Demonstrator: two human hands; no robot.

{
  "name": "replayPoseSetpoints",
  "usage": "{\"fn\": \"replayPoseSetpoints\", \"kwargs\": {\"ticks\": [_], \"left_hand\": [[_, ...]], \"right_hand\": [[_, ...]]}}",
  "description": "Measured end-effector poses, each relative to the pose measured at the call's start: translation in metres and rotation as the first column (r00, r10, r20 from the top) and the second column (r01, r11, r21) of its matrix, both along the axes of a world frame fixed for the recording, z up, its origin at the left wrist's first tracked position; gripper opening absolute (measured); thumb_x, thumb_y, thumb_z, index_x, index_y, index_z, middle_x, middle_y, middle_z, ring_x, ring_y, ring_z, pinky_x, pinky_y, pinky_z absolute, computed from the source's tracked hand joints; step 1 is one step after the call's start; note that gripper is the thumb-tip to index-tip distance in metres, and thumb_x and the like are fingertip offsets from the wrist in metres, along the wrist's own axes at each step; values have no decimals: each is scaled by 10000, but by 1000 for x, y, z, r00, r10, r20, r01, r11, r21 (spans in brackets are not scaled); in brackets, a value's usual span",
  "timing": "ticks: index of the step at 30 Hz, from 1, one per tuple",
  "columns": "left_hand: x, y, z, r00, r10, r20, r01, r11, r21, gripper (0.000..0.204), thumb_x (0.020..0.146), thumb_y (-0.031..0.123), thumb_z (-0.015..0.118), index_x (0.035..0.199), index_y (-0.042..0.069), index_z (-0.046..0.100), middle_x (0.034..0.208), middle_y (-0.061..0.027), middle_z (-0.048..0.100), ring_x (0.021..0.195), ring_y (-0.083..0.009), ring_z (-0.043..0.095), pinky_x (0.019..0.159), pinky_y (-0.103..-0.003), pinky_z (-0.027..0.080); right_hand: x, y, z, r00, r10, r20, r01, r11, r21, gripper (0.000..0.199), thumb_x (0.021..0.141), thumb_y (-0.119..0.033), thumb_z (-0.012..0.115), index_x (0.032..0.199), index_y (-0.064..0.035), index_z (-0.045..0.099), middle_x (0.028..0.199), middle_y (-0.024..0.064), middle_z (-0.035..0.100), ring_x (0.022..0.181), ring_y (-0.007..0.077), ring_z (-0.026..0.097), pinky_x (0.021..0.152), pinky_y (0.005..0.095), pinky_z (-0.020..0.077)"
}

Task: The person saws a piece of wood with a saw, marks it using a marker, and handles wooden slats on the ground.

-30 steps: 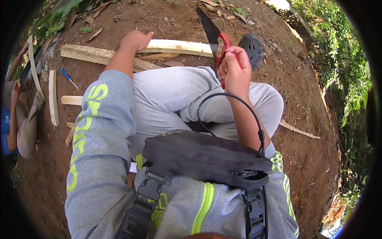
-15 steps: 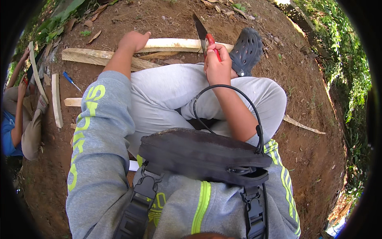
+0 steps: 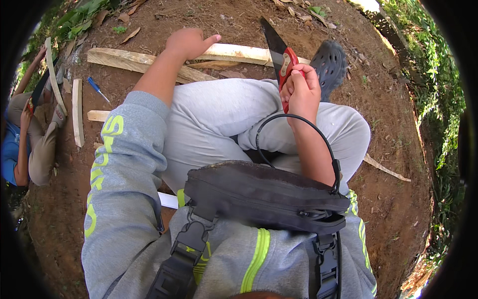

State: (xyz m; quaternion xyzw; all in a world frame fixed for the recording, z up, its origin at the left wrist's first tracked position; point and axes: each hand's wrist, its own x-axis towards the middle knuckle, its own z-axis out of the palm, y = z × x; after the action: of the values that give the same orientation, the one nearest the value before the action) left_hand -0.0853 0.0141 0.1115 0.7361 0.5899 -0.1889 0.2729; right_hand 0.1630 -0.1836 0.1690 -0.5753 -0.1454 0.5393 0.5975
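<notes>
Sawing step, by the look of it. Right hand (image 3: 302,89) was closed on the red handle of the handsaw (image 3: 279,50), blade over the pale plank (image 3: 239,52) on bare ground. Left hand (image 3: 186,42) pressed flat on plank, fingers loose, gripping nothing. Next stroke called for steady bracing.

Bare brown earth (image 3: 398,209) carried pale wooden planks (image 3: 134,62), a blue pen (image 3: 95,87), dry leaves (image 3: 130,35) and a thin splinter (image 3: 386,169).

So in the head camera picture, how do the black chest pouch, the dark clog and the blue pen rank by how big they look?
1. Black chest pouch, though it is nearest the camera.
2. Dark clog.
3. Blue pen.
</notes>
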Motion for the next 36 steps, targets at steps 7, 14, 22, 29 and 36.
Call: {"fn": "replayPoseSetpoints", "kwargs": {"ticks": [7, 14, 22, 29, 36], "left_hand": [[9, -22, -21, 920, -391, -12, 388, 908, 157, 753, 916, 761, 634, 1205, 70, 722, 1182, -173, 751, 1167, -348, 709, 988, -492, 569], [13, -19, -24, 901, -434, -21, 434, 898, 74, 715, 961, 733, 598, 1199, 68, 705, 1061, -184, 760, 1069, -380, 726, 938, -508, 570], [12, -19, -22, 890, -455, -11, 452, 881, 139, 718, 953, 752, 591, 1113, 62, 711, 1025, -187, 760, 1029, -385, 732, 895, -509, 575], [13, -21, -19, 894, -447, 2, 446, 893, 52, 752, 947, 774, 563, 1051, 50, 737, 1011, -199, 761, 1012, -388, 733, 896, -517, 569], [20, -23, -16, 927, -358, 115, 373, 913, -167, 897, 957, 820, 500, 1078, -30, 759, 1067, -279, 748, 1051, -439, 719, 936, -511, 559]], "right_hand": [[-2, 9, 10, 993, 50, 107, -61, 993, 104, 81, 1071, -71, 565, 1148, -77, 590, 802, -19, 577, 582, 34, 470, 516, 224, 380], [-7, 12, -24, 986, 86, 145, -84, 996, -22, 39, 1086, -77, 529, 1108, -69, 560, 676, -32, 472, 490, 65, 385, 449, 263, 349], [-10, 6, -3, 993, 67, 100, -61, 997, -55, 46, 1073, -69, 528, 1114, -77, 549, 666, -33, 451, 475, 62, 365, 441, 261, 323], [3, -6, 7, 998, 29, 49, -25, 997, -74, 85, 1053, -75, 590, 1133, -94, 611, 795, -35, 574, 598, 33, 480, 517, 220, 369], [8, -2, 36, 978, 80, 193, -106, 986, 130, 83, 1064, -58, 571, 1140, -70, 605, 797, -42, 560, 619, 27, 476, 545, 221, 385]]}}
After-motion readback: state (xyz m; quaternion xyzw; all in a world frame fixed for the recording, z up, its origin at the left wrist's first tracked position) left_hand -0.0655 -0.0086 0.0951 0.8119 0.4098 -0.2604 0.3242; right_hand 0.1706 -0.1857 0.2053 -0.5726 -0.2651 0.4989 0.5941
